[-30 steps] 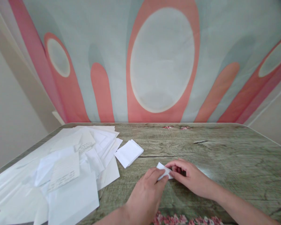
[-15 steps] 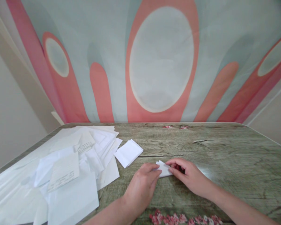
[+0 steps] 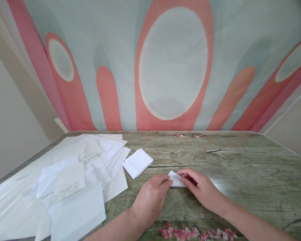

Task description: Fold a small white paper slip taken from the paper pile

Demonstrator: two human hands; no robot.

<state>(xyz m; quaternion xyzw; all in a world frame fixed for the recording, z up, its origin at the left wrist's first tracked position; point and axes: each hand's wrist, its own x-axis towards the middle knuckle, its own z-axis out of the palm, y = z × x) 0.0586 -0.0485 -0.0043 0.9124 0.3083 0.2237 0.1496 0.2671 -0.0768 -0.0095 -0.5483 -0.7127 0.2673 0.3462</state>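
A small folded piece of white paper [image 3: 176, 181] lies between my two hands, just above or on the wood-patterned tabletop [image 3: 230, 160]. From the left, my left hand [image 3: 152, 195] pinches its edge between thumb and fingers. On the other side, my right hand [image 3: 198, 187] closes its thumb and forefinger on the right part of the paper, covering that end. The paper's upper corner forms a point. Beyond my left hand sits a small stack of folded white paper [image 3: 137, 163], apart from both hands.
A loose, overlapping pile of white sheets [image 3: 77, 214] spreads over the left of the table, some with printed lines. Pink flowers [image 3: 180, 232] are patterned near the front edge. Behind the table hangs a grey-green and coral backdrop [image 3: 125, 100].
The two points at the paper's upper edge have come together into one. My hands have shifted only slightly and keep their pinch. The pile and the small stack stay put.
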